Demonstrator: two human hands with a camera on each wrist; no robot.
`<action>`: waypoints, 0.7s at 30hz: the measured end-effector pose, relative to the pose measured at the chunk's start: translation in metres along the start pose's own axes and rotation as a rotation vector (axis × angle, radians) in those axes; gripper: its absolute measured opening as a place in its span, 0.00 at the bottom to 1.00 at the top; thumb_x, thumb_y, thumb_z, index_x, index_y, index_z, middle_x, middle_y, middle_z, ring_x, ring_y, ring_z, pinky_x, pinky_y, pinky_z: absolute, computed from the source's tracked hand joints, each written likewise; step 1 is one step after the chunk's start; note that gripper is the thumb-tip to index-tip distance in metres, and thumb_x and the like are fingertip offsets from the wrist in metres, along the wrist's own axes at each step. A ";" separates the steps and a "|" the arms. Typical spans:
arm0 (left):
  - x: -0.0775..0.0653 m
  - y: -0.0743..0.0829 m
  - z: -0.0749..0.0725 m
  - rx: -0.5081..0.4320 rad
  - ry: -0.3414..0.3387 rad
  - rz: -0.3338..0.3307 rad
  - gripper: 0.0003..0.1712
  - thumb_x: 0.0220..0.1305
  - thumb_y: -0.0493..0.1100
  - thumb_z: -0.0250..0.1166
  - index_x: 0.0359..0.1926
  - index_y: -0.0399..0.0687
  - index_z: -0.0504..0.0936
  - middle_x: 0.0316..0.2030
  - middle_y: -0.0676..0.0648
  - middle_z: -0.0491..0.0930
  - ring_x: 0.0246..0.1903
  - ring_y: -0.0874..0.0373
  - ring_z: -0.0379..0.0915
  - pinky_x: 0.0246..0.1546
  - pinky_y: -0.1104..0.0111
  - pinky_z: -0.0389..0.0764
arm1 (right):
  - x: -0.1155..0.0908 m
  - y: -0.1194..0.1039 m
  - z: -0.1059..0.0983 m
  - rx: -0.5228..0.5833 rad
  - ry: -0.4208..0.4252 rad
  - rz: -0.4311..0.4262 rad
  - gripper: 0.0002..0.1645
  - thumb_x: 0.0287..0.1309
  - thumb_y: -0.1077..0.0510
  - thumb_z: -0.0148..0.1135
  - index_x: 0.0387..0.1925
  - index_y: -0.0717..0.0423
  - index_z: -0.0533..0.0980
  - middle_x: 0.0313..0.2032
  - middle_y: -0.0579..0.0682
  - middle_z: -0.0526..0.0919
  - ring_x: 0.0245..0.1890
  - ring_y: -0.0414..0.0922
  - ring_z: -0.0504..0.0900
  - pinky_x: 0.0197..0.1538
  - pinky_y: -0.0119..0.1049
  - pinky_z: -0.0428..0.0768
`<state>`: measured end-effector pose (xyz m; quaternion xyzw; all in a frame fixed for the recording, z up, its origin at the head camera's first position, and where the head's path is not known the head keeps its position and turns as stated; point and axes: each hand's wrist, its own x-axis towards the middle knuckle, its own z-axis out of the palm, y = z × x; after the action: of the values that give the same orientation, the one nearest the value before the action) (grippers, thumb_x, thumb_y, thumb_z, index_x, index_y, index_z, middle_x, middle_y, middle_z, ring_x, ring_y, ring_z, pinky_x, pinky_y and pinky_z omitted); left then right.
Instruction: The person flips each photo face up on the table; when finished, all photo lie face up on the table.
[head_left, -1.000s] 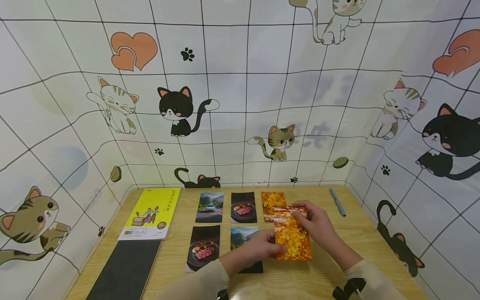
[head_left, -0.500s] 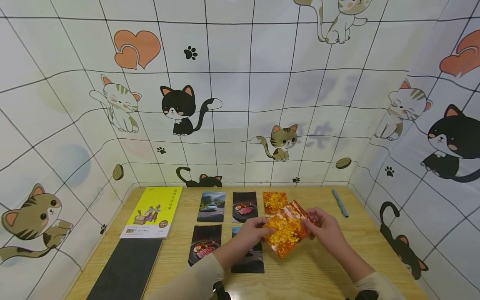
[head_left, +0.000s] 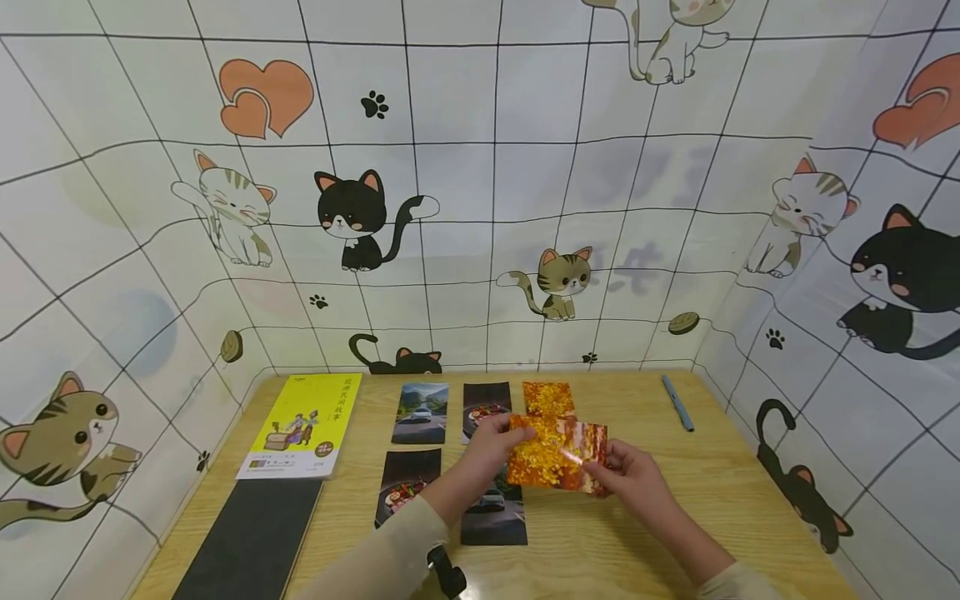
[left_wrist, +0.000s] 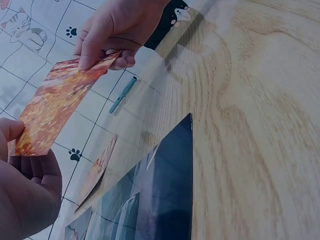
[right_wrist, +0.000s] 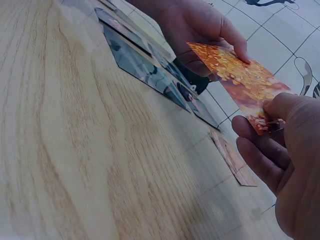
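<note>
An orange and yellow autumn-leaf photo card is held sideways above the table between both hands. My left hand pinches its left end, thumb on top. At the opposite end, the thumb and fingers of my right hand grip the card. Both wrist views show the autumn-leaf card raised off the wood. Behind it lies a matching leaf card, partly covered. A car-on-road card lies below my left hand, its upper part hidden. One steak-plate card is partly behind my left hand.
Another car card and a second steak card lie to the left on the wooden table. A yellow book overlaps a dark notebook at the left. A blue pen lies at the back right.
The held leaf card has turned from upright through a slant to sideways. My left hand has moved up and left, and my right hand has come lower.
</note>
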<state>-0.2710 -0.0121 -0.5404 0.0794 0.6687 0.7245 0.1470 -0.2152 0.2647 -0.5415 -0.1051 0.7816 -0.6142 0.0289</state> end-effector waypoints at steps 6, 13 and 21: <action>-0.002 -0.003 -0.001 -0.026 -0.034 -0.036 0.21 0.76 0.49 0.74 0.61 0.42 0.89 0.50 0.46 0.90 0.47 0.54 0.87 0.52 0.59 0.89 | 0.004 -0.007 0.000 -0.011 0.091 0.013 0.14 0.80 0.59 0.67 0.54 0.67 0.78 0.27 0.53 0.84 0.27 0.44 0.82 0.35 0.41 0.87; -0.008 -0.011 0.003 -0.142 -0.139 -0.132 0.28 0.77 0.47 0.72 0.70 0.38 0.81 0.55 0.43 0.88 0.54 0.50 0.88 0.57 0.55 0.88 | 0.010 -0.009 -0.004 -0.077 0.150 -0.060 0.13 0.82 0.58 0.65 0.56 0.64 0.84 0.26 0.54 0.84 0.24 0.46 0.76 0.30 0.40 0.80; -0.018 -0.013 0.007 -0.136 -0.175 -0.192 0.28 0.75 0.42 0.72 0.71 0.37 0.79 0.54 0.45 0.87 0.49 0.55 0.85 0.49 0.63 0.87 | 0.011 -0.011 -0.002 -0.036 0.249 -0.088 0.12 0.82 0.59 0.65 0.54 0.65 0.85 0.28 0.56 0.86 0.24 0.43 0.77 0.30 0.38 0.83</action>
<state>-0.2504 -0.0100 -0.5514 0.0678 0.6072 0.7410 0.2786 -0.2253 0.2620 -0.5297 -0.0627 0.7845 -0.6092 -0.0975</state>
